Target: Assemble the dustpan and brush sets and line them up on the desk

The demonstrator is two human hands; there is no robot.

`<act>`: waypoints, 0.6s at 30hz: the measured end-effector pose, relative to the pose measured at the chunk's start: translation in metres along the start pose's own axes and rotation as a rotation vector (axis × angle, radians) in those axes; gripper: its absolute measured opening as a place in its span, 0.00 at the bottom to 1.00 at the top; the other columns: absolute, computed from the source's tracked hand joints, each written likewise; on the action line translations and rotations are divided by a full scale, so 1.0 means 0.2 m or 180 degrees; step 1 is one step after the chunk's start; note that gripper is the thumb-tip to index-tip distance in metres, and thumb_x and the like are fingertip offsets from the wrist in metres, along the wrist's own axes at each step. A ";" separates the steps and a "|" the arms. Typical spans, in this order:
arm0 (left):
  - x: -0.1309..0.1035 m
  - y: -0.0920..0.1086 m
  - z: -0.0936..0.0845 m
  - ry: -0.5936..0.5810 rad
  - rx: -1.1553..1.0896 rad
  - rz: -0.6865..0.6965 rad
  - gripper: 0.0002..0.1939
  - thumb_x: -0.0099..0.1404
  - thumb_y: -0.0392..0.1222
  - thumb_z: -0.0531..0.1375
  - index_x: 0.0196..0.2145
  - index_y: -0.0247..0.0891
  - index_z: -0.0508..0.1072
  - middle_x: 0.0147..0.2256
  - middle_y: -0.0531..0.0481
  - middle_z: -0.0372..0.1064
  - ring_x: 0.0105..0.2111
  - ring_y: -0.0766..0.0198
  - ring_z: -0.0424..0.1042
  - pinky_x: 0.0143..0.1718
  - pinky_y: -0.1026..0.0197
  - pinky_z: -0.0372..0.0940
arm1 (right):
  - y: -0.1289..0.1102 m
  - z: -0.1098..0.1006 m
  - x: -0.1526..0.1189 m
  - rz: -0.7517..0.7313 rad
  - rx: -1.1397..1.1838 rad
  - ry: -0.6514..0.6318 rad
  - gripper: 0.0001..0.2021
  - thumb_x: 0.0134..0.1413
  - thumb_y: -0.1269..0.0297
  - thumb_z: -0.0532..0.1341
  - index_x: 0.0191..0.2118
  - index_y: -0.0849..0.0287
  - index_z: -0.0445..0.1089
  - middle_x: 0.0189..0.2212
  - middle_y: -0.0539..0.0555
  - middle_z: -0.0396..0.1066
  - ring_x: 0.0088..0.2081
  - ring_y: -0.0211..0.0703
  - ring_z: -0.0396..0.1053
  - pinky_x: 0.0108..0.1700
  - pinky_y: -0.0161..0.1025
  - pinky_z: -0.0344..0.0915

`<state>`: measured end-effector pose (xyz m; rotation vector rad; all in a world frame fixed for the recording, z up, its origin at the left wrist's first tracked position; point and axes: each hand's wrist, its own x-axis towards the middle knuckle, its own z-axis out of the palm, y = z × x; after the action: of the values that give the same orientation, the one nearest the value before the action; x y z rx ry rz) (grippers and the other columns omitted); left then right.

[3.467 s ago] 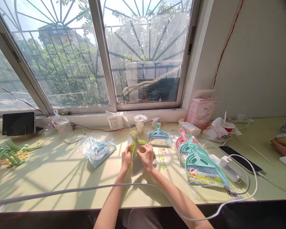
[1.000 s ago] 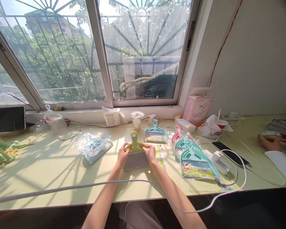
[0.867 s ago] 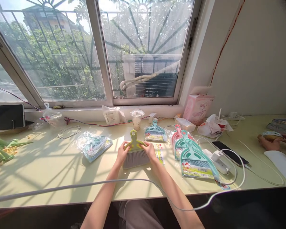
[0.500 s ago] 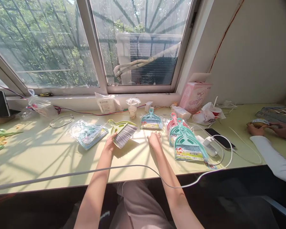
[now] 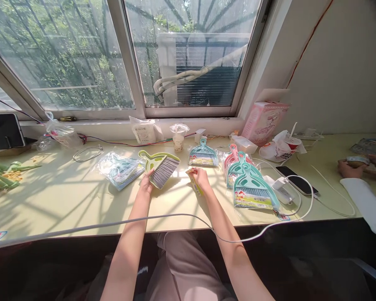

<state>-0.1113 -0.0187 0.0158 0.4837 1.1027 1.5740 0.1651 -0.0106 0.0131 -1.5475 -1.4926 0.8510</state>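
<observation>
My left hand (image 5: 147, 182) is closed on the lower left edge of a green dustpan (image 5: 156, 161) with a grey-bristled brush (image 5: 165, 170) set in it, tilted just above the table. In my right hand (image 5: 201, 177) is a yellow printed card (image 5: 195, 186), pinched at its upper end and hanging edge-on. Beyond that hand lies a wrapped teal dustpan set (image 5: 203, 154). Several more wrapped sets are stacked to the right, a teal one (image 5: 253, 190) on top and a pink one (image 5: 233, 154) behind. A bagged blue set (image 5: 120, 169) lies left of my left hand.
A grey cable (image 5: 113, 224) crosses in front of my forearms. Along the window stand a plastic cup (image 5: 179, 137), a white packet (image 5: 144, 130) and a pink box (image 5: 266, 121). A phone (image 5: 296, 180) and charger (image 5: 282, 192) lie right. Another person's hands (image 5: 352, 169) hold a roll of tape.
My right hand has lifted off the table with the yellow card, which now shows below its fingers. My left hand still holds the green dustpan and brush. The view has shifted slightly.
</observation>
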 end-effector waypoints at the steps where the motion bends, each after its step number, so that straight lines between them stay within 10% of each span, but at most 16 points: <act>1: 0.00 0.00 0.00 0.0037 0.0009 -0.0099 0.17 0.63 0.39 0.77 0.49 0.37 0.82 0.32 0.50 0.81 0.29 0.58 0.79 0.36 0.57 0.78 | -0.01 -0.02 0.00 0.0046 0.0185 0.0194 0.03 0.63 0.64 0.69 0.40 0.53 0.81 0.37 0.56 0.82 0.44 0.57 0.82 0.52 0.49 0.78; 8: -0.10 -0.01 0.03 -0.0699 0.0653 -0.0276 0.22 0.57 0.36 0.79 0.49 0.43 0.84 0.39 0.46 0.85 0.42 0.47 0.86 0.40 0.54 0.79 | -0.13 -0.03 -0.04 -0.0326 0.1603 -0.0417 0.12 0.71 0.50 0.65 0.44 0.53 0.77 0.39 0.55 0.82 0.39 0.51 0.80 0.45 0.46 0.79; 18: -0.15 -0.03 0.07 -0.1880 0.1245 -0.0491 0.19 0.60 0.51 0.80 0.44 0.40 0.85 0.39 0.40 0.86 0.40 0.45 0.85 0.40 0.50 0.78 | -0.20 0.10 -0.15 -0.0906 -0.0332 -0.0758 0.09 0.53 0.67 0.80 0.31 0.48 0.82 0.33 0.49 0.85 0.38 0.50 0.78 0.48 0.44 0.72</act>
<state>-0.0874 -0.0410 0.0237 1.0249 0.9498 0.9779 0.1267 -0.0388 0.0375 -1.2970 -1.9030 0.8205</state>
